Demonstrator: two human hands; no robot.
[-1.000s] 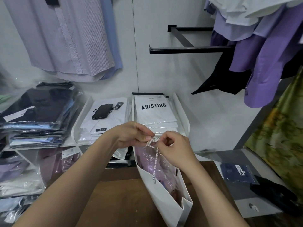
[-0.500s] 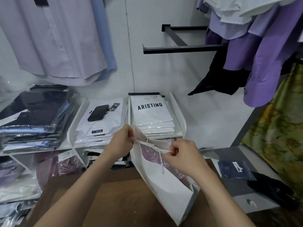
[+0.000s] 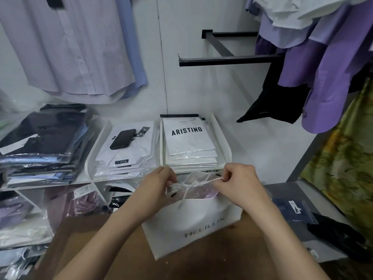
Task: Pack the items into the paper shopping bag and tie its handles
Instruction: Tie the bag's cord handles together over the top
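Note:
A white paper shopping bag (image 3: 193, 225) stands on the brown table (image 3: 84, 249), its printed face turned toward me. A plastic-wrapped lilac garment (image 3: 203, 194) shows in its open top. The white twisted rope handles (image 3: 193, 184) stretch level across the mouth with a knot in the middle. My left hand (image 3: 159, 184) pinches the left end of the rope. My right hand (image 3: 240, 182) pinches the right end. The two hands are held wide apart, and the rope between them is taut.
White shelf trays behind the bag hold packed shirts, one stack marked ARISTINO (image 3: 187, 138), another with a black phone (image 3: 123, 138) on top. Dark packed shirts (image 3: 40, 142) pile at left. Shirts hang above. A navy packet (image 3: 292, 209) and a black item (image 3: 339, 237) lie at right.
The hands have drawn apart, pulling the rope handles from a loose loop into a taut knotted line. The bag has turned from edge-on to face me.

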